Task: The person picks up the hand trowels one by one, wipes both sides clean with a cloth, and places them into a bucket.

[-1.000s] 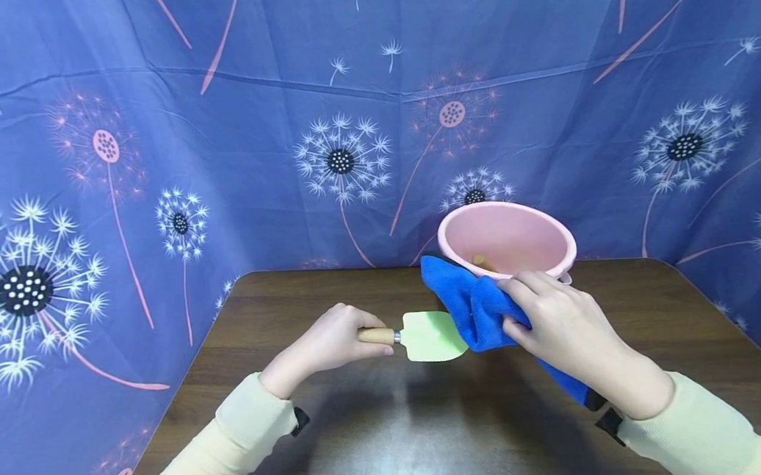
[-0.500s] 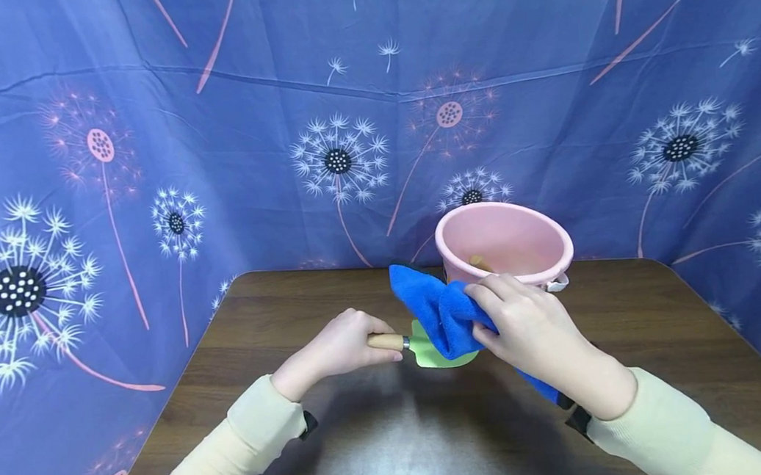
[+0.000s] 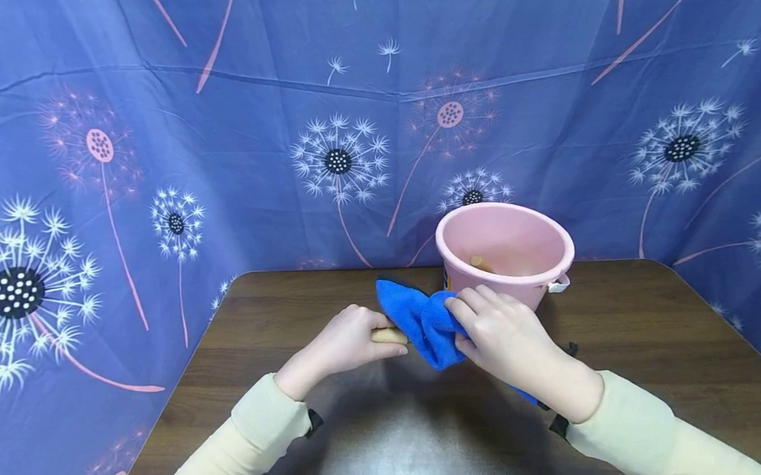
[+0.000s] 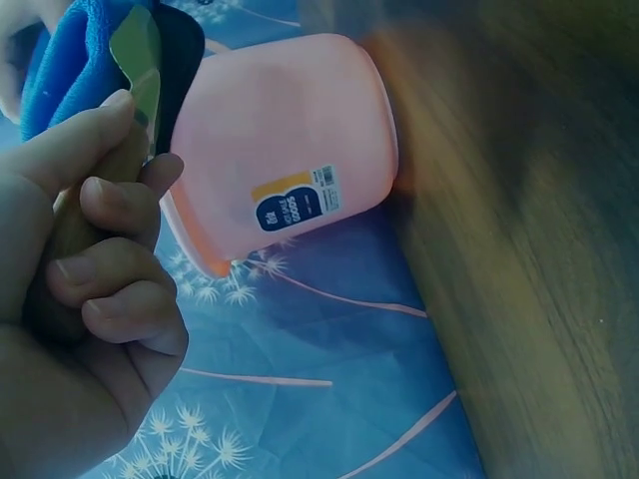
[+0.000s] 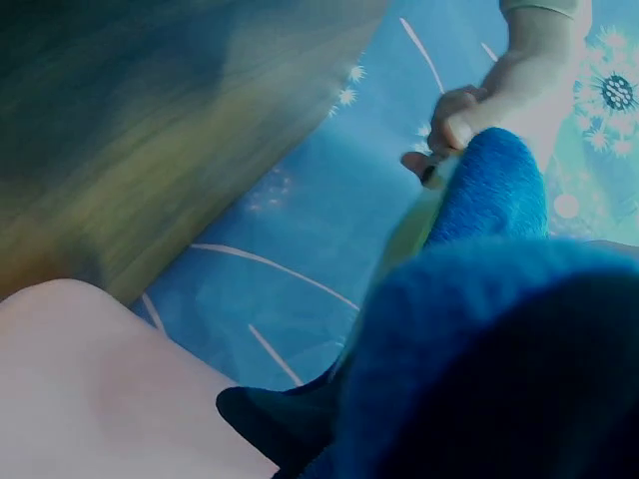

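A garden trowel with a wooden handle [image 3: 390, 337] is gripped by my left hand [image 3: 348, 340], its fingers curled round the wood in the left wrist view. The trowel's green blade [image 4: 140, 58] points right, hidden behind the cloth in the head view. My right hand [image 3: 505, 335] holds the bunched blue cloth [image 3: 420, 324], which lies over the blade and reaches close to the handle's end. In the right wrist view, the cloth [image 5: 494, 195] fills much of the foreground, with a strip of green beside it. Both hands are above the table.
Behind my right hand a pink bucket [image 3: 549, 278] with a white handle fitting stands on the brown wooden table [image 3: 279, 303]. A short wooden piece [image 3: 479, 263] shows inside it. A blue dandelion-print curtain [image 3: 249, 166] hangs along the table's back and sides.
My right hand has drawn the cloth leftward along the trowel blade, from its tip to near the handle, covering the green. The left hand with the trowel has shifted slightly right.
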{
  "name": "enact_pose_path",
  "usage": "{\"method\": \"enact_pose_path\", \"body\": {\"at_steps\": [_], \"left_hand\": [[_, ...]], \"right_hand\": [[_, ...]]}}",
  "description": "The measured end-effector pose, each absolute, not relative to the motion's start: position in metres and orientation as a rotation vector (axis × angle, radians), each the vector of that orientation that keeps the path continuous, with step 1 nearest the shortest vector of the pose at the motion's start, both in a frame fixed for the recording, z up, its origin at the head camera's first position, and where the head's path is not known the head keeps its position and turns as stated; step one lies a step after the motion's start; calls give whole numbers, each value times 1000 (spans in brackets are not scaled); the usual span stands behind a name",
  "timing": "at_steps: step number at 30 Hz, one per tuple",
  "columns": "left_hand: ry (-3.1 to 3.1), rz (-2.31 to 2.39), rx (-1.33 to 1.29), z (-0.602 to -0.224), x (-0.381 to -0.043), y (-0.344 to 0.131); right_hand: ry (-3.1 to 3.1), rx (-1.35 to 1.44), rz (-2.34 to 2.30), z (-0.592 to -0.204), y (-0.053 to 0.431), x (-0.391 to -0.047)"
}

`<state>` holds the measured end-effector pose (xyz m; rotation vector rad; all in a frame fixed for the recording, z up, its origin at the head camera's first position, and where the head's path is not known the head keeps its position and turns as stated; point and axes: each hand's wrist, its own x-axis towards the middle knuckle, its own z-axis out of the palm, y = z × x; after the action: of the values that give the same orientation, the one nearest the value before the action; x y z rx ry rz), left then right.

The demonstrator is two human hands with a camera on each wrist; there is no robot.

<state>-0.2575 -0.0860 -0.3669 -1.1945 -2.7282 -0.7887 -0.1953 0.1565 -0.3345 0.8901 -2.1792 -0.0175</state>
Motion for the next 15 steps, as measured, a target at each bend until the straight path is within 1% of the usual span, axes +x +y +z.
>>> {"method": "enact_pose_path", "body": {"at_steps": [15], "left_hand": [[-2689,-696,-1193,-364,-244,-79]], "right_hand": [[-2168,923,-119,-354,151,-200]]}}
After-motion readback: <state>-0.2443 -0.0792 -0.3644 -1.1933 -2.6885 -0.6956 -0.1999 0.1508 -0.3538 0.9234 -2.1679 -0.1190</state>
